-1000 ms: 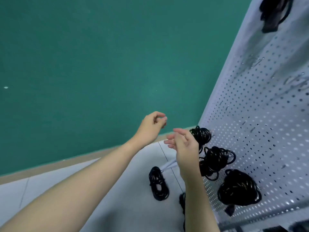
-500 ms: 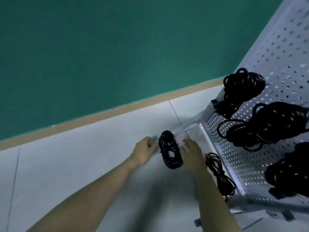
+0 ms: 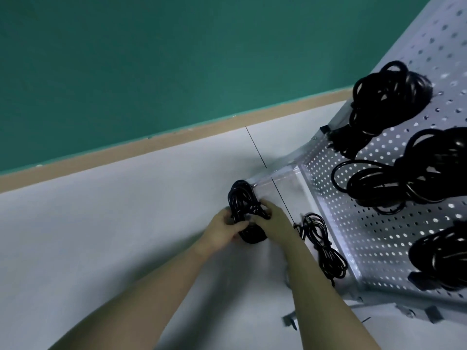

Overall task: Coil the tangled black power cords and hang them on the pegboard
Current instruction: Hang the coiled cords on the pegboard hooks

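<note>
Both hands gripping one black cord bundle (image 3: 242,210) on the white floor (image 3: 113,236): left hand (image 3: 223,229) curled round its near side, right hand (image 3: 274,219) clasping across it. Just beside, second loose cord (image 3: 326,251) against the pegboard (image 3: 379,223) base. Farther, three coils hung on pegs: nearest (image 3: 444,256), middle (image 3: 409,173), farthest (image 3: 389,94). No readable writing anywhere.

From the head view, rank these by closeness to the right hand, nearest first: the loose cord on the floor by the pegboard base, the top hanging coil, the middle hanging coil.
Measured from the right hand, which grips a cord bundle together with the left hand:
1. Loose cord, on the floor just to its right, at the pegboard base.
2. Middle hanging coil, on the board, up and right.
3. Top hanging coil, highest on the board.
</note>
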